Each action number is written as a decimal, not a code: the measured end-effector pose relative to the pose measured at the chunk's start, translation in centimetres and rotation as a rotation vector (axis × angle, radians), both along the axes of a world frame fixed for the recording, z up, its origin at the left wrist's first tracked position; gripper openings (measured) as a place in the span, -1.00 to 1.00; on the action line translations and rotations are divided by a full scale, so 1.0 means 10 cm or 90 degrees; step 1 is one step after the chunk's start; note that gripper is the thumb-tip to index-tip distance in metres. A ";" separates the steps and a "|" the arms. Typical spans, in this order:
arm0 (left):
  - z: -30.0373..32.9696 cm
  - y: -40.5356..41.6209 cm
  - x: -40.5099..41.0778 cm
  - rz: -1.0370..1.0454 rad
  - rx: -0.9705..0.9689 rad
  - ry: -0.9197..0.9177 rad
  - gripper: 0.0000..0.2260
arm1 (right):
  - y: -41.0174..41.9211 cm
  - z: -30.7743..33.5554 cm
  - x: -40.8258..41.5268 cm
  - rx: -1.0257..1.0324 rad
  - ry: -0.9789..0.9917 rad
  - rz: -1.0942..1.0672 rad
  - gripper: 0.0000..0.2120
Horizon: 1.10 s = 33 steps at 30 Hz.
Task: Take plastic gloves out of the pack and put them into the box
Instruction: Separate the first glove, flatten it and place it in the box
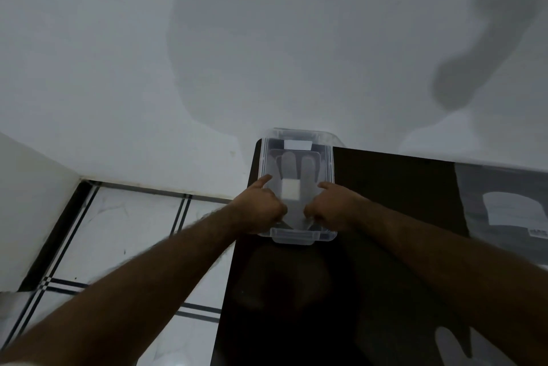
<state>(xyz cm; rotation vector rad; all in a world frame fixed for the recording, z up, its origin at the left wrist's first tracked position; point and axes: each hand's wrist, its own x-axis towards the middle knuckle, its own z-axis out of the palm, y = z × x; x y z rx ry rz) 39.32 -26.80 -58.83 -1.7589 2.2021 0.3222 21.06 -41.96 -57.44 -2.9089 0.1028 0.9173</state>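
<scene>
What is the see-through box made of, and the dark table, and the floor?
The box looks like clear, slightly frosted plastic: you can see the glove through it. The table seems glossy dark wood or laminate, since it shows faint reflections. The floor looks like polished white tile or marble with dark inlaid stripes.

Two hands (261, 208) (332, 207), one clear box (296, 236), one glove (293, 187) inside, one pack (504, 211), one dark table (400, 187).

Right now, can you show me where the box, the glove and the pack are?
box (296, 237): head view, on its near rim.
glove (292, 167): head view, on a finger lying in the box.
pack (504, 211): head view, on its clear front, at the table's right edge.
</scene>
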 end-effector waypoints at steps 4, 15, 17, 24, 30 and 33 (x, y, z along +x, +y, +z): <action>-0.06 0.00 -0.02 -0.016 0.080 0.026 -0.76 | -0.02 0.02 0.06 0.039 0.077 0.036 -0.67; -0.02 0.05 0.03 -0.112 0.150 -0.065 0.14 | 0.01 -0.05 0.19 -0.050 0.168 0.138 -0.63; 0.00 0.02 0.07 -0.116 0.091 -0.046 0.04 | -0.02 -0.02 0.25 -0.074 0.099 0.104 -0.67; 0.10 -0.30 0.15 0.017 0.043 -0.019 -0.14 | -0.23 -0.14 0.44 -0.167 0.016 -0.051 -0.53; -0.21 -0.53 0.19 0.008 0.036 -0.076 0.02 | -0.30 -0.24 0.55 -0.170 0.019 -0.087 -0.51; -0.26 -0.64 0.23 0.014 0.021 -0.109 0.04 | -0.35 -0.28 0.62 -0.178 0.001 -0.105 -0.51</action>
